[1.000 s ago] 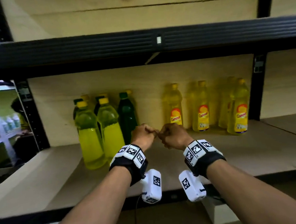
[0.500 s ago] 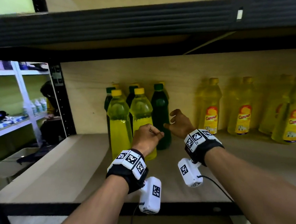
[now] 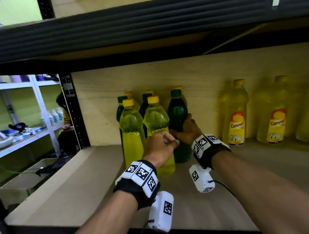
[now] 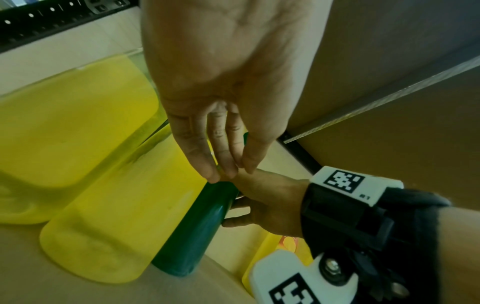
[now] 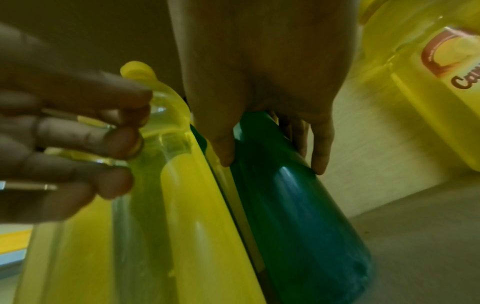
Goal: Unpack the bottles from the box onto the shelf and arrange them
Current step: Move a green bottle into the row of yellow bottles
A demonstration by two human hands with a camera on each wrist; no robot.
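A dark green bottle [image 3: 177, 112] stands upright on the wooden shelf [image 3: 81, 190], at the right of a cluster of plain bottles. My right hand [image 3: 186, 130] grips its body, thumb on the left side and fingers round the right, as the right wrist view shows [image 5: 272, 166]. My left hand [image 3: 161, 144] is curled in a fist just left of the right hand, in front of a yellow bottle [image 3: 156, 120], and holds nothing I can see. In the left wrist view its fingertips [image 4: 226, 164] hang over the green bottle [image 4: 192, 236]. No box is in view.
Another yellow bottle [image 3: 132, 130] and more green and yellow ones stand behind the front row. Several labelled yellow bottles [image 3: 235, 120] line the back right. A black beam [image 3: 141, 23] runs low overhead, a black post [image 3: 73, 109] stands at the left.
My hands were fist to fist. The right hand opened, reached forward and took hold of the dark green bottle. The left hand stayed curled. The view swung left.
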